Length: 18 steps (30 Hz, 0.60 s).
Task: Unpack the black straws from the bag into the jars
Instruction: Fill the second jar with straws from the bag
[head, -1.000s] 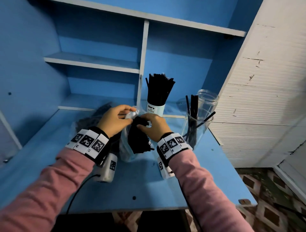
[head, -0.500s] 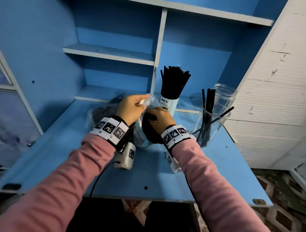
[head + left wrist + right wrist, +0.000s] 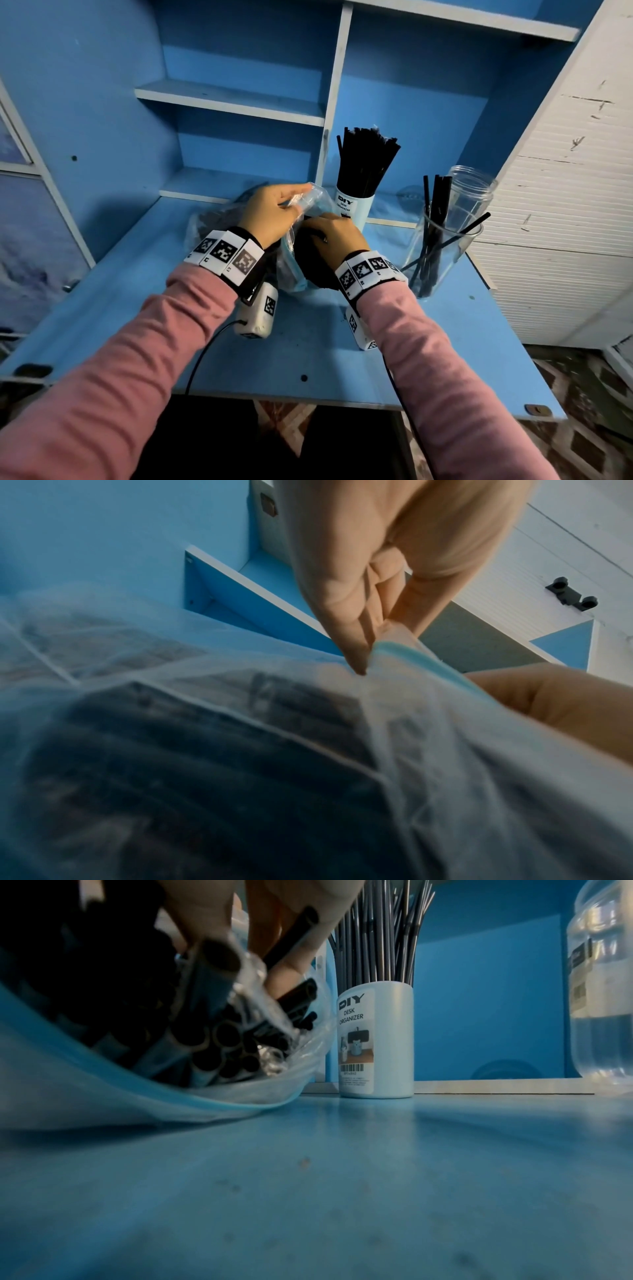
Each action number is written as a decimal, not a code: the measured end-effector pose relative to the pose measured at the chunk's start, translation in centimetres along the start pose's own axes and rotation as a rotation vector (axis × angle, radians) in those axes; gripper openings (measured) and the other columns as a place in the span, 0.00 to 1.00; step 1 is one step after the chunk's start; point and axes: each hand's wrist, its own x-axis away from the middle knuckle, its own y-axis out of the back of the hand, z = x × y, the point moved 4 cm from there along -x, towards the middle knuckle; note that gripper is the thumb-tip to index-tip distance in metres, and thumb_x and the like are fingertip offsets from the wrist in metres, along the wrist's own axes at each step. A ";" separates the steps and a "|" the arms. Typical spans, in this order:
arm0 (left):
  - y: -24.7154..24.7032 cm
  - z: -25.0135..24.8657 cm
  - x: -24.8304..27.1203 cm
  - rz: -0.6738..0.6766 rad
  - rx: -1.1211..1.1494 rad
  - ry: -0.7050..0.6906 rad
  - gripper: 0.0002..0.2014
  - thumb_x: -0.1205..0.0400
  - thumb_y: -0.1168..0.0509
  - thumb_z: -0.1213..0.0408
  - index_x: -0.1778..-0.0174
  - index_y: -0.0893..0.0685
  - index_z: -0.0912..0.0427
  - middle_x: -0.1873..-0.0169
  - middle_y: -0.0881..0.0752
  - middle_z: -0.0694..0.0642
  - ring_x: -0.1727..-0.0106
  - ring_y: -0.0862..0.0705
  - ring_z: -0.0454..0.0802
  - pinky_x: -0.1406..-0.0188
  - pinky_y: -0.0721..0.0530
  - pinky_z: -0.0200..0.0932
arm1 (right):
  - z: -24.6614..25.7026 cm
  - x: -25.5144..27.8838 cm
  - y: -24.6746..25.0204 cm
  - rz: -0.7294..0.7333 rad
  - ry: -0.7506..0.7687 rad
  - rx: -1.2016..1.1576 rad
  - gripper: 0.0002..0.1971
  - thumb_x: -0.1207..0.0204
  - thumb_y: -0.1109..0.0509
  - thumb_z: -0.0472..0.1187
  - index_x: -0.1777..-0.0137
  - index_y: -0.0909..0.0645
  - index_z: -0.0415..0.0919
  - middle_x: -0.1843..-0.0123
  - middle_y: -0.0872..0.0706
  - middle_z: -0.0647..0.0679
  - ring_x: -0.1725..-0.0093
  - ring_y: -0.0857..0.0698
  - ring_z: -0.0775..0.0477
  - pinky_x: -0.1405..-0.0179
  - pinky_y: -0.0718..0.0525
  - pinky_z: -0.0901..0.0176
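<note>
Since a second earlier the right hand [image 3: 337, 236] had pushed deeper into the bag [image 3: 291, 260], fingers closing on straws [image 3: 294, 996], while the left hand [image 3: 274, 214] pinched its rim open, so another batch looked ready for the jar [image 3: 442, 253].

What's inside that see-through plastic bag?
The clear plastic bag holds a bunch of black plastic straws, their round open ends showing. The right hand reaches into it, its grip on some straws. How many straws lie deeper inside stays hidden.

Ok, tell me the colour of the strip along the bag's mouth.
Light blue strip on the clear bag, best seen in the right wrist view.
</note>
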 end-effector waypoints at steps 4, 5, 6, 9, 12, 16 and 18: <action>0.1 0.0 0.3 -0.001 0.010 0.004 0.18 0.20 0.30 0.63 0.34 0.16 0.55 0.35 0.15 0.49 0.34 0.20 0.40 0.33 0.25 0.34 | -0.2 0.1 0.1 -0.057 0.017 -0.074 0.15 0.23 0.34 0.32 0.40 0.14 0.41 0.41 0.12 0.41 0.42 0.15 0.38 0.35 0.21 0.53; 0.1 0.0 0.3 -0.002 0.005 0.005 0.18 0.20 0.29 0.63 0.34 0.16 0.54 0.35 0.15 0.49 0.34 0.20 0.40 0.32 0.25 0.36 | 0.0 0.2 0.1 -0.058 0.042 -0.086 0.14 0.23 0.33 0.32 0.41 0.13 0.40 0.42 0.12 0.40 0.42 0.15 0.38 0.36 0.21 0.53; 0.1 -0.1 0.3 -0.003 -0.005 0.007 0.17 0.21 0.29 0.63 0.34 0.16 0.53 0.35 0.16 0.49 0.33 0.20 0.41 0.31 0.25 0.38 | 0.2 0.3 0.1 -0.049 0.066 -0.091 0.13 0.23 0.33 0.32 0.41 0.13 0.39 0.42 0.12 0.40 0.43 0.15 0.39 0.36 0.21 0.53; 0.1 0.1 0.2 0.005 -0.003 0.022 0.18 0.21 0.30 0.68 0.35 0.16 0.52 0.35 0.16 0.48 0.32 0.21 0.42 0.30 0.24 0.41 | 0.6 0.4 0.0 -0.014 0.117 -0.070 0.12 0.23 0.32 0.32 0.42 0.13 0.37 0.40 0.12 0.41 0.40 0.15 0.40 0.33 0.22 0.53; 0.2 0.2 0.2 0.004 0.001 0.024 0.19 0.20 0.32 0.71 0.34 0.16 0.53 0.35 0.16 0.47 0.32 0.21 0.40 0.30 0.24 0.39 | 0.3 0.3 -0.1 -0.012 0.101 -0.063 0.13 0.24 0.33 0.30 0.42 0.13 0.37 0.39 0.13 0.40 0.39 0.16 0.39 0.32 0.23 0.51; 0.3 0.1 0.2 0.000 0.020 0.011 0.18 0.20 0.32 0.71 0.34 0.16 0.53 0.36 0.16 0.46 0.33 0.21 0.39 0.33 0.25 0.34 | 0.1 0.3 0.0 -0.029 0.061 -0.068 0.15 0.23 0.35 0.31 0.39 0.15 0.40 0.36 0.16 0.41 0.39 0.17 0.37 0.36 0.21 0.48; 0.4 0.1 0.2 0.005 0.024 0.010 0.18 0.20 0.30 0.69 0.35 0.16 0.53 0.36 0.15 0.46 0.34 0.20 0.39 0.34 0.24 0.34 | 0.3 0.4 -0.1 0.005 0.073 -0.044 0.16 0.23 0.34 0.33 0.37 0.15 0.42 0.35 0.16 0.43 0.38 0.17 0.39 0.34 0.21 0.49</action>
